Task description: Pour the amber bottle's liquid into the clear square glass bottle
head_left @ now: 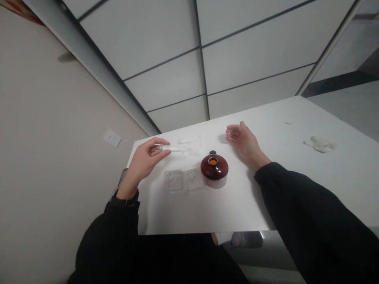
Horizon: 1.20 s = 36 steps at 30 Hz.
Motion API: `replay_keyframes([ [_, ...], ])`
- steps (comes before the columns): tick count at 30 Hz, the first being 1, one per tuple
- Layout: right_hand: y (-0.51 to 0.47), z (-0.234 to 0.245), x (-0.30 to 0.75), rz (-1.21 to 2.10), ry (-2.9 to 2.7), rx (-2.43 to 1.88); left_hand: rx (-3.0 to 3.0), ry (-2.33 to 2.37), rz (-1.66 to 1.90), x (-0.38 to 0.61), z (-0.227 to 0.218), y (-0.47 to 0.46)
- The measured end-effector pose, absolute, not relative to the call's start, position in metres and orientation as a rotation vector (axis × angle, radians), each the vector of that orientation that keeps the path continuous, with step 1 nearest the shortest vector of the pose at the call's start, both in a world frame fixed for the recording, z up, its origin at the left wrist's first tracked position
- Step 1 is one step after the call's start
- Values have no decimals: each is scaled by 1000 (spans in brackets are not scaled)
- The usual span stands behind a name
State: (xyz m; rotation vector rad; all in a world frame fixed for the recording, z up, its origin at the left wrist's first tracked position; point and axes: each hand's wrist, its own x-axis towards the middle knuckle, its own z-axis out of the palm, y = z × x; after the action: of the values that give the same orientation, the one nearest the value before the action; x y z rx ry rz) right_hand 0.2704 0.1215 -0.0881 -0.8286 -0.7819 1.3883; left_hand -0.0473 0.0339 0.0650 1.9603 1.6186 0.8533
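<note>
One clear tube (161,148), pinched between the left hand's (145,157) fingertips, points rightward over the surface (177,215); the empty, half-open right hand (245,144) is nearer the brown bottle (214,169) between them.

Dim, greyish indoor light is spreading flatly; brown bottle (214,170) is catching small glints; left of bottle, clear tube (162,148) and clear case (174,181) are washing out against white table (177,215); right of bottle, soft shadow (258,191) is hugging right sleeve (299,201); overall softness is blurring detail; beyond bottle, cabinet panels (160,39) are slanting, wide-angle
</note>
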Motion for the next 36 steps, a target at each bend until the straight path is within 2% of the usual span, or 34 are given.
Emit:
replay_keyframes([
  [6, 121, -87, 270, 1408, -774, -793, 1997, 1580, 573, -37, 22, 113],
  [12, 121, -86, 269, 1406, -764, -811, 2106, 1579, 525, -37, -11, 139],
  [16, 122, -86, 269, 1421, -758, -799, 2125, 1619, 708, -44, -3, 112],
  [22, 117, -84, 270, 1429, -711, -843, 1875, 1528, 1004, -70, 1, 12],
  [27, 112, -76, 267, 1405, -671, -969, 1631, 1499, 1095, -82, -22, -43],
  [32, 104, -67, 263, 1323, -623, -1075, 1341, 1335, 1160, -83, -53, -47],
  [36, 97, -66, 262, 1268, -842, -1125, 1356, 1101, 1151, -88, -71, -46],
])
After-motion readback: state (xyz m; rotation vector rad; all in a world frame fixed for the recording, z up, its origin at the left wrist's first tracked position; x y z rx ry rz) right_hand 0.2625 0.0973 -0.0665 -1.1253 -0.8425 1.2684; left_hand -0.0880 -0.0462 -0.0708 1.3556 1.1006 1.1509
